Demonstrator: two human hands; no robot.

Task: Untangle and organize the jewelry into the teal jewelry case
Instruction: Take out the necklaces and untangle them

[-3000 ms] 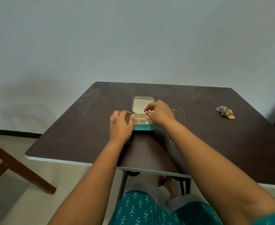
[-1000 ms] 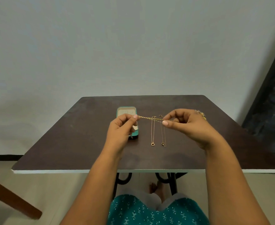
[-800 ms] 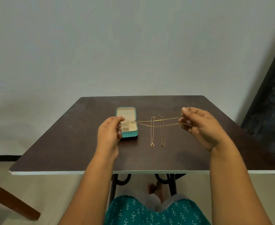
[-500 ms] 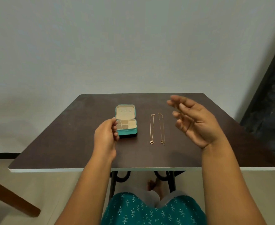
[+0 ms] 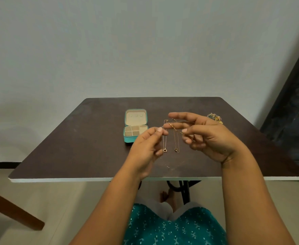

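Observation:
The teal jewelry case (image 5: pixel 127 138) lies open on the dark table (image 5: pixel 85 147), its beige compartments showing. Two thin necklaces lie straight beside it, one (image 5: pixel 165 142) with a ring pendant and a second (image 5: pixel 176 147) to its right. Above them a short gold chain (image 5: pixel 172 127) spans between my hands. My left hand (image 5: pixel 145 149) pinches its left end with thumb and forefinger. My right hand (image 5: pixel 210 137) pinches the right end, its index finger stretched out above the chain.
A tangled heap of gold and coloured jewelry (image 5: pixel 215 117) lies on the table behind my right hand. A wooden chair leg (image 5: pixel 12 211) stands at the lower left. A dark panel (image 5: pixel 293 112) leans against the wall on the right.
Half a second ago my hands were apart, the right one spread and holding nothing. They have since come together over the two laid-out necklaces with a gold chain between them.

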